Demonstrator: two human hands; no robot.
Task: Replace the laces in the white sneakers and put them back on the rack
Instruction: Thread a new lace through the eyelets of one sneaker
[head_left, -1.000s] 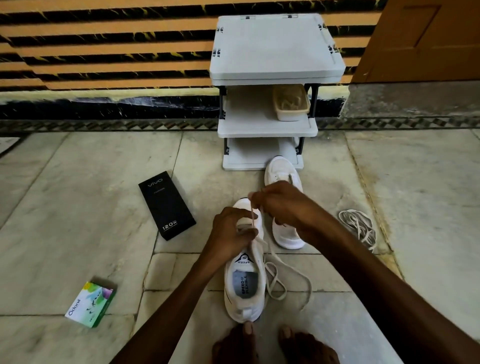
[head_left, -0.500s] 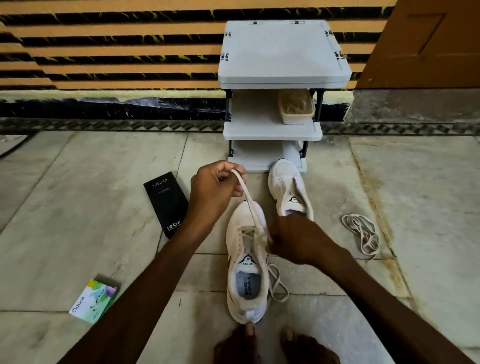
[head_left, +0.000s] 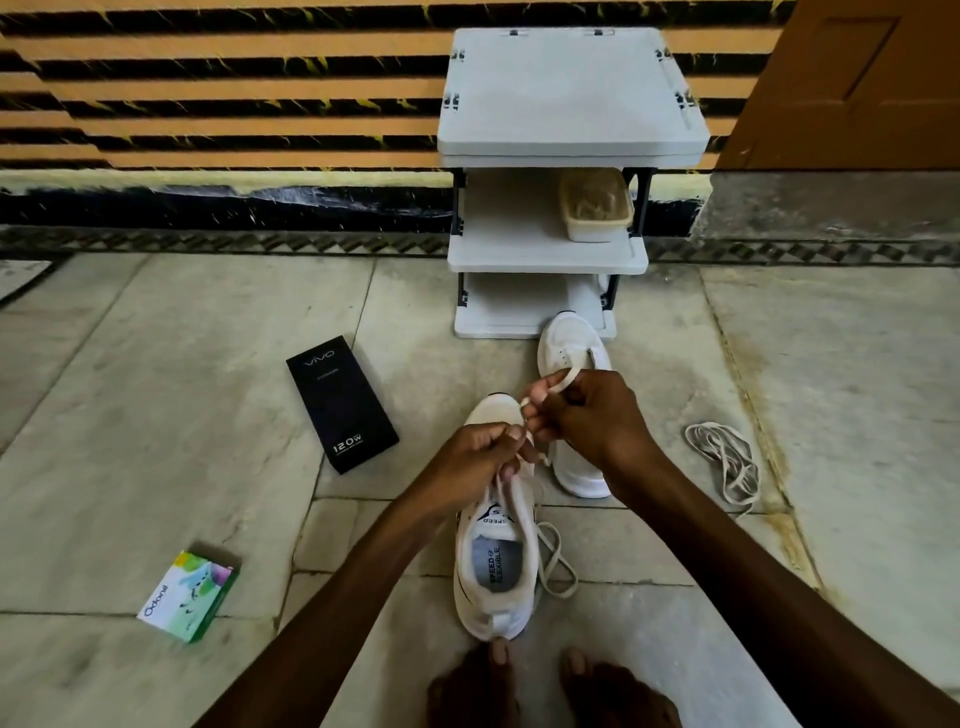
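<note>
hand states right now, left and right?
Left hand: closed, pinching the lace at the near sneaker.
Right hand: closed, pinching the same lace.

Both hands, left hand and right hand, pinch a lace above the near sneaker.

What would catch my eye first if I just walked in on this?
The left hand and right hand meet mid-frame, both pinching a lace above the near white sneaker on the floor. Behind them a grey rack stands against the striped wall, with the second sneaker at its foot.
</note>
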